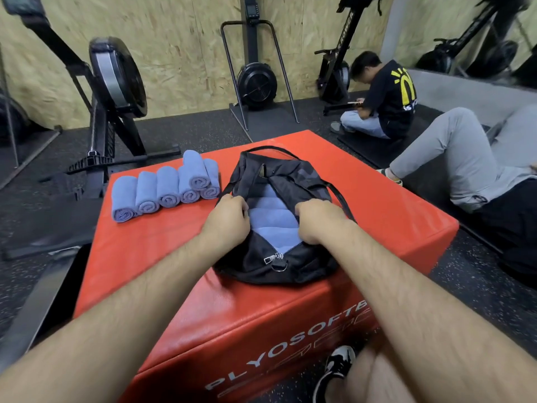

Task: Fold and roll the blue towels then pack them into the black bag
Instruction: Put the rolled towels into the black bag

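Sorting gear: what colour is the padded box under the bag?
Red padded box, white lettering; head view.

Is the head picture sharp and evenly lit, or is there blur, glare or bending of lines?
Head view: wide-angle bending stretches both forearms and bows the red box; the black bag and rolled towels at centre are sharp; the corners smear; soft glare lies on the box's near edge.

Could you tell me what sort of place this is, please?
Most likely a gym: rowing machines stand along the wall, the floor is speckled rubber, and the bag sits on a red plyo box.
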The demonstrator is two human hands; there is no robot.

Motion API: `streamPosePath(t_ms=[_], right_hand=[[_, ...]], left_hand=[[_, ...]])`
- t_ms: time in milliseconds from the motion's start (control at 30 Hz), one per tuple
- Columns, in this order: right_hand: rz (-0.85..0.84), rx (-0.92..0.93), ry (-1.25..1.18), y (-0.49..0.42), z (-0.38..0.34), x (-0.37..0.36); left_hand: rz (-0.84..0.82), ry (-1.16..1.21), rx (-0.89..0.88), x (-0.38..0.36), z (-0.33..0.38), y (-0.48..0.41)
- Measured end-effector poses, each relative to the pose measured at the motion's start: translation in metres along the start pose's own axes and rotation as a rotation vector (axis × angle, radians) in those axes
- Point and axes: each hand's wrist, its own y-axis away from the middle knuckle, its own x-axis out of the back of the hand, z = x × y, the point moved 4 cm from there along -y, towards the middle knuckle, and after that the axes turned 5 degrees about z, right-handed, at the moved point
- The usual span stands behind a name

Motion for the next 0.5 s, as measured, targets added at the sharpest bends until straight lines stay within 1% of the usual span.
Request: streamPosePath(t_ms=[167,233,333,367,400,500], right_hand=[[0.028,0.066,-0.050,-0.001,-0.008,-0.001],[0.154,-0.005,-0.096,-0.003,-0.005,0.008],[0.457,-0.188,-0.115,0.000,0.005,0.032],[0.524,-0.220,-0.117,0.001,0.006,0.039],[0.561,-0.224,-0.112,0.002,0.006,0.042],[0.558,-0.178,-0.044,0.005,-0.003,0.039]], left_hand=[[0.030,0.011,-0.084,0.006,0.000,-0.005],[0.062,0.026,-0.104,0.008,-0.004,-0.006],[0.203,0.071,-0.064,0.025,-0.011,-0.011],[0.243,0.086,-0.046,0.031,-0.014,-0.014],[0.266,0.091,-0.031,0.037,-0.018,-0.016],[0.261,0.081,-0.034,0.045,-0.018,-0.014]])
